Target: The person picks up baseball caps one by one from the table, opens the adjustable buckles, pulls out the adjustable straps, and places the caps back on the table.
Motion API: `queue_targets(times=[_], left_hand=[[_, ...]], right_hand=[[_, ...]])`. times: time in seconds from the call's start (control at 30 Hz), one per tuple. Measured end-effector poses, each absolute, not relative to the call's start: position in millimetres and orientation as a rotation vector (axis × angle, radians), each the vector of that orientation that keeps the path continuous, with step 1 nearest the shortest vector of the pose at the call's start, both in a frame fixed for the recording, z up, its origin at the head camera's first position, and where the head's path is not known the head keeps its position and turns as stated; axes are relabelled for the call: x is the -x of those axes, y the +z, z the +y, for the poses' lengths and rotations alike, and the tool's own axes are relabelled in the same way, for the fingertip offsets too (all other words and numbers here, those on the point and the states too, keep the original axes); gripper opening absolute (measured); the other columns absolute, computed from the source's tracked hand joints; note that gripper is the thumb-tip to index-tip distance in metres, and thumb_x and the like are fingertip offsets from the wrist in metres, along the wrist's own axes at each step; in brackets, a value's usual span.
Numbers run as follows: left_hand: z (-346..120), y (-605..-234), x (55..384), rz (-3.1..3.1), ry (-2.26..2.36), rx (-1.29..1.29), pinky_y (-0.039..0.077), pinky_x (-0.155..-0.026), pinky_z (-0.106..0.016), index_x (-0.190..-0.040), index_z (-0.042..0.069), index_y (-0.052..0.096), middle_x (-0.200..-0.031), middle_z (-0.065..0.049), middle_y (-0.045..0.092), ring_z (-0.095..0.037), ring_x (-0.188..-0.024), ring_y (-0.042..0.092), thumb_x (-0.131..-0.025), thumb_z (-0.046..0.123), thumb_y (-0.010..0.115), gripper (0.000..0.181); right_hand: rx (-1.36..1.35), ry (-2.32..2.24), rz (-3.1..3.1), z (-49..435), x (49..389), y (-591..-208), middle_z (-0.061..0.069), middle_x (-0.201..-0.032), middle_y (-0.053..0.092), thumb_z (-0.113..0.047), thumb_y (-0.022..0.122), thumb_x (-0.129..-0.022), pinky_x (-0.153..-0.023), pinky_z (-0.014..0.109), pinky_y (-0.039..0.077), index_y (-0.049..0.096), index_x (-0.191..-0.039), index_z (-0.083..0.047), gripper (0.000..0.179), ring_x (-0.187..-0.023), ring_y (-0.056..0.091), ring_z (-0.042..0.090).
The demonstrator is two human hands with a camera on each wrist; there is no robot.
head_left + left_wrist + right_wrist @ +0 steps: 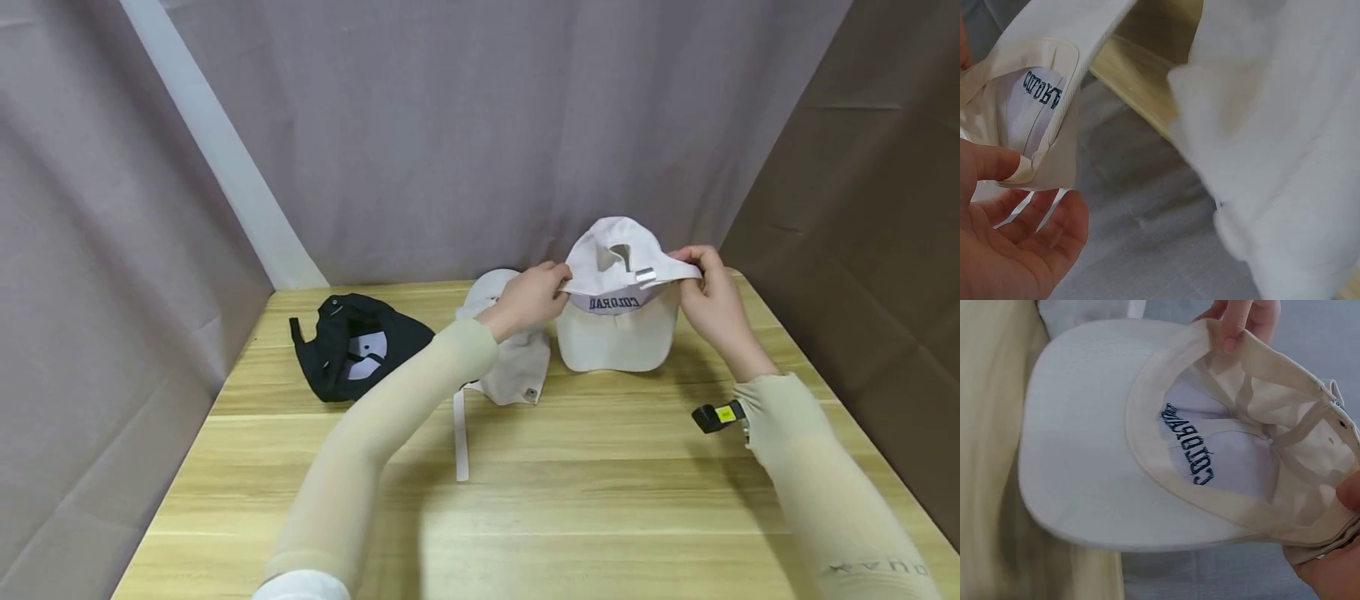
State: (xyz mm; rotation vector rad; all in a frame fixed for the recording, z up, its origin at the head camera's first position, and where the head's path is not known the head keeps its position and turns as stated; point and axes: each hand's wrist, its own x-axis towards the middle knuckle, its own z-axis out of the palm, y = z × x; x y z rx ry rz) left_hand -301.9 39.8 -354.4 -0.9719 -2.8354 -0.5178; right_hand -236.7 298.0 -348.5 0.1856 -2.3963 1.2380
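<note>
Both hands hold a cream baseball cap [615, 340] above the right side of the table. Its brim points down toward me and the back of the inside of dark embroidered letters shows. My left hand [528, 296] pinches the cap's left edge, thumb inside in the left wrist view. At the other side, my right hand [711, 298] grips the rim near the strap's metal buckle [646, 275]. The right wrist view shows the cap's hollow inside [1222, 450]. Behind my left forearm lies a second off-white cap [517, 371], partly hidden, its strap [461, 437] stretched toward me.
A black cap [318, 367] lies hollow side showing on the left of the wooden table [570, 517]. Grey curtain [450, 142] stands close behind the table and a brown one [885, 217] along the right. A black wrist camera [712, 417] sticks out from my right sleeve.
</note>
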Motion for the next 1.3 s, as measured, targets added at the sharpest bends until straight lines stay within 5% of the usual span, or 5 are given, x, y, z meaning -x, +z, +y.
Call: queue_targets(times=[0.23, 0.8, 1.3], left_hand=[[22, -360, 274, -2.765, -0.634, 1.053, 0.049, -0.083, -0.027, -0.127, 0.011, 0.063, -0.116, -0.001, 0.063, -0.011, -0.098, 0.06, -0.101, 0.018, 0.055, 0.028], [-4, -388, 205, -2.572, -1.062, 1.096, 0.048, -0.082, -0.028, -0.126, 0.005, 0.048, -0.122, -0.015, 0.043, -0.022, -0.096, 0.056, -0.088, -0.007, 0.066, 0.044], [-5, -396, 196, -2.47, -0.977, 1.182, 0.047, -0.073, -0.026, -0.107, 0.009, 0.053, -0.101, -0.006, 0.051, -0.018, -0.093, 0.053, -0.077, -0.017, 0.064, 0.041]], right_hand=[[-0.313, 1.302, -2.272, 295, 197, -356, -0.02, -0.115, 0.057, 0.006, 0.046, -0.099, -0.081, 0.012, 0.04, 0.055, -0.119, 0.008, 0.022, -0.102, 0.052, 0.0], [-0.665, 1.555, -2.0, 282, 124, -386, 0.008, -0.12, 0.063, 0.031, 0.039, -0.088, -0.098, 0.018, 0.043, 0.046, -0.1, 0.019, 0.018, -0.123, 0.056, 0.018], [-0.72, 1.669, -1.849, 278, 110, -394, 0.013, -0.122, 0.062, 0.034, 0.04, -0.084, -0.105, 0.024, 0.041, 0.048, -0.1, 0.022, 0.023, -0.124, 0.055, 0.023]])
